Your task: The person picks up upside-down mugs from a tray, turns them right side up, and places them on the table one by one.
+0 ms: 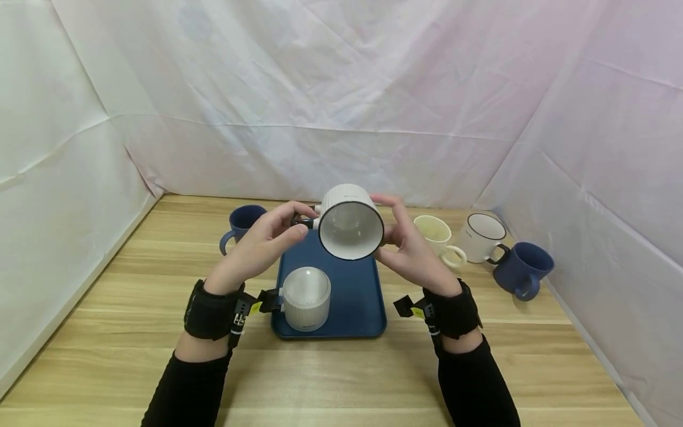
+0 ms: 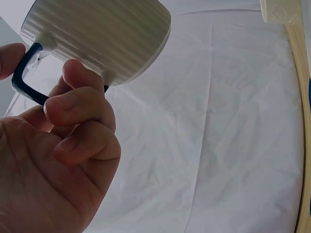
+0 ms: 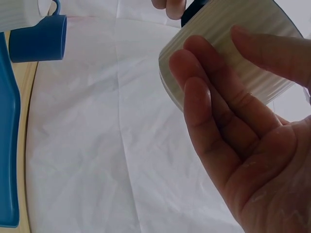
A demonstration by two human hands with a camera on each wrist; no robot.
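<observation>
1. A white ribbed mug (image 1: 350, 222) is held up in the air over the far end of a blue tray (image 1: 358, 296), tipped on its side so the open mouth faces the camera.
2. Its dark handle is pinched by the left hand (image 1: 261, 246), thumb on one side and curled fingers (image 2: 80, 109) on the other.
3. The mug's ribbed side is cradled by the right hand (image 1: 411, 252), with fingers (image 3: 209, 104) mostly straight and laid flat against the wall, thumb over the top.
4. A second white ribbed cup (image 1: 306, 298) is parked upright on the tray's near left corner.
5. The tray is set on a light wood-grain table (image 1: 107, 332).
6. Off the tray: a blue mug (image 1: 241, 225) far left, then a cream mug (image 1: 437, 236), a white dark-rimmed mug (image 1: 483, 236) and another blue mug (image 1: 523, 268) lined up far right.
7. The table is boxed in by creased white sheeting (image 1: 341, 101) hung on the left, far and right sides.
</observation>
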